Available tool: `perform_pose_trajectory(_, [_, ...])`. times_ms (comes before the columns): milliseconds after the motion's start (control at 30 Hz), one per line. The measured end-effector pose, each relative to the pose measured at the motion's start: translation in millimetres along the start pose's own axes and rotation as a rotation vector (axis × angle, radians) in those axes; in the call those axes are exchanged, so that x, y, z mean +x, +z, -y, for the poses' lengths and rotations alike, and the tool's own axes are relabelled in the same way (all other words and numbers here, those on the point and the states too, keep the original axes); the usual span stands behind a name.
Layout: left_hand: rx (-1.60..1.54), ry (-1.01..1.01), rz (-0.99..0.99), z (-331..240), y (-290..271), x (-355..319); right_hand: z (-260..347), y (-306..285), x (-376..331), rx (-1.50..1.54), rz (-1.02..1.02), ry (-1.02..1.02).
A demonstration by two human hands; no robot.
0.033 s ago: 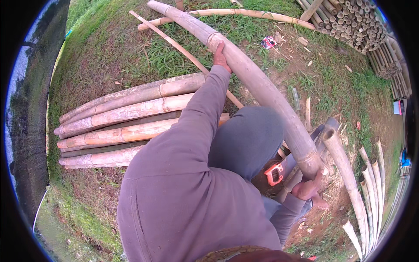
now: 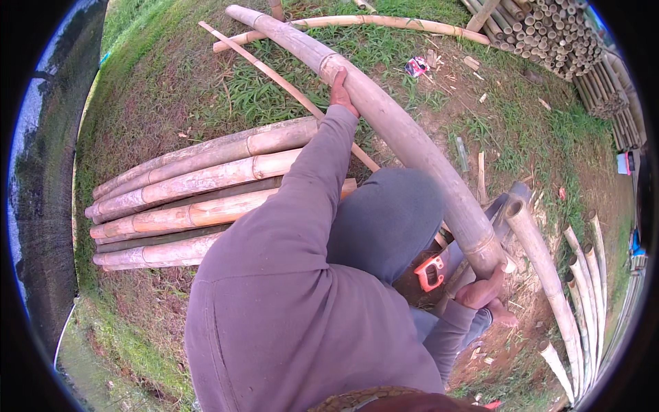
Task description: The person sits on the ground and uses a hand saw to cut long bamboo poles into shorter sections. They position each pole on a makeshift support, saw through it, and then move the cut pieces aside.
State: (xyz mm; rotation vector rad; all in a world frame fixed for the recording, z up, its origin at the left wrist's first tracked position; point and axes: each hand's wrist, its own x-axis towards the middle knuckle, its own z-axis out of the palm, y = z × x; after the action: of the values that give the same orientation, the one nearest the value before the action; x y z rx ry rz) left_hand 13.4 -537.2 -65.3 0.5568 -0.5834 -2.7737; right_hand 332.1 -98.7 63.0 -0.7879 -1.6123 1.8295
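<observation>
A long, thick bamboo pole [image 2: 405,130] slants across in front of me, from the far left to the near right. My left hand [image 2: 343,94] is closed on its near side just past a node, thumb showing and the other fingers hidden beneath. At the near end, my right hand [image 2: 482,292] grips the pole close to its cut edge; part of that hand is out of sight under it. A handsaw with an orange handle [image 2: 430,274] lies below the pole, beside my bent knee [image 2: 391,220]. A bare foot [image 2: 504,316] shows just past my right hand.
Several thick bamboo poles [image 2: 206,209] lie side by side at left. A thin bamboo strip [image 2: 268,70] and a curved pole [image 2: 384,20] lie on the grass ahead. More poles [image 2: 546,275] stand at right, with a big stack [image 2: 549,41] behind. A dark mesh screen [image 2: 51,192] borders the left.
The view has shifted slightly. Both hands keep their hold on the bamboo pole, and the right hand's fingers have shifted a little at its end.
</observation>
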Motion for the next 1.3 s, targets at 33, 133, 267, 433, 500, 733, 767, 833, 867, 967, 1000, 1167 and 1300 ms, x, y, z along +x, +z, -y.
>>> perform_pose_trajectory(33, [-0.021,-0.051,0.009,-8.5,-7.5,0.3,-9.5,4.2,4.5,-0.05,-0.005,-0.073])
perform_pose_trajectory(133, [0.018,-0.088,-0.07,12.3,5.5,-34.2,-32.5,-23.3,45.0,-0.049,-0.026,0.024])
perform_pose_trajectory(267, [0.085,-0.055,-0.132,25.6,1.3,-74.8,-99.1,-78.9,94.5,0.007,0.005,0.17])
perform_pose_trajectory(433, [0.102,0.167,-0.117,-21.4,-2.5,-86.9,-104.5,-56.1,116.6,-0.206,0.141,0.317])
perform_pose_trajectory(500, [0.107,0.248,-0.095,-40.4,-4.0,-100.3,-101.3,-50.9,144.2,-0.299,0.252,0.308])
perform_pose_trajectory(733, [0.067,0.428,-0.293,-130.0,-45.4,-174.0,-81.8,33.4,193.5,-0.612,0.598,0.216])
perform_pose_trajectory(767, [0.068,0.459,-0.357,-143.3,-57.1,-181.1,-75.4,57.8,190.9,-0.625,0.661,0.215])
perform_pose_trajectory(833, [0.097,0.471,-0.5,-175.2,-84.0,-195.8,-58.2,105.9,180.4,-0.687,0.798,0.159])
perform_pose_trajectory(867, [0.07,0.51,-0.509,-191.2,-101.7,-200.8,-46.5,131.4,169.9,-0.737,0.875,0.103])
perform_pose_trajectory(967, [-0.027,0.615,-0.553,-244.3,-150.9,-223.5,-1.0,212.7,117.7,-0.87,1.098,-0.04])
perform_pose_trajectory(1000, [-0.073,0.626,-0.572,-260.4,-164.5,-230.0,22.0,238.3,89.7,-0.91,1.153,-0.066])
perform_pose_trajectory(1167, [-0.04,0.68,-0.718,-346.9,-210.7,-268.2,49.3,323.0,18.9,-1.096,1.368,-0.182])
perform_pose_trajectory(1300, [-0.006,0.839,-0.99,-376.9,-244.7,-297.3,21.7,361.3,-35.9,-1.242,1.521,-0.223])
